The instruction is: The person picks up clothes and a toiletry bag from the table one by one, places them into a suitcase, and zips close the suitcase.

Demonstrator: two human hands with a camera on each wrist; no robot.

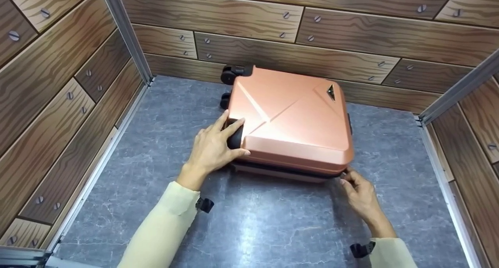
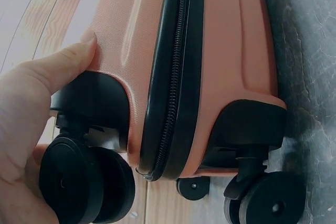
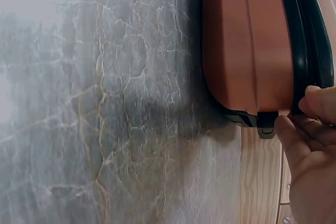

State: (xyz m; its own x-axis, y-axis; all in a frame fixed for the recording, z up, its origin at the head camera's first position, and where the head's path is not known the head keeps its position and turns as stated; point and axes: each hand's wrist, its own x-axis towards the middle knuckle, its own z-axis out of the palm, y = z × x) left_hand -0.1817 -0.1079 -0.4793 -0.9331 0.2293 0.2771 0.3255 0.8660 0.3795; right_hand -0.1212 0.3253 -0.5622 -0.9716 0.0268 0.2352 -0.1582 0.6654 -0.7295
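Beneath the left hand (image 1: 212,147) and the right hand (image 1: 360,196) spreads a grey, veined floor (image 1: 148,163). Beyond both stands a plank-patterned back wall (image 1: 241,16); a left wall (image 1: 50,116) and a right wall (image 1: 468,139) flank them. A metal left post (image 1: 128,34) and right post (image 1: 460,90) mark the far corners.

"What sort of place is this?"
"A boxed-in booth (image 1: 460,143), by its look: plank-patterned panels (image 1: 249,38) left, right and far, metal posts (image 1: 128,34) at the far corners, and a grey marbled surface (image 1: 163,112) between them."
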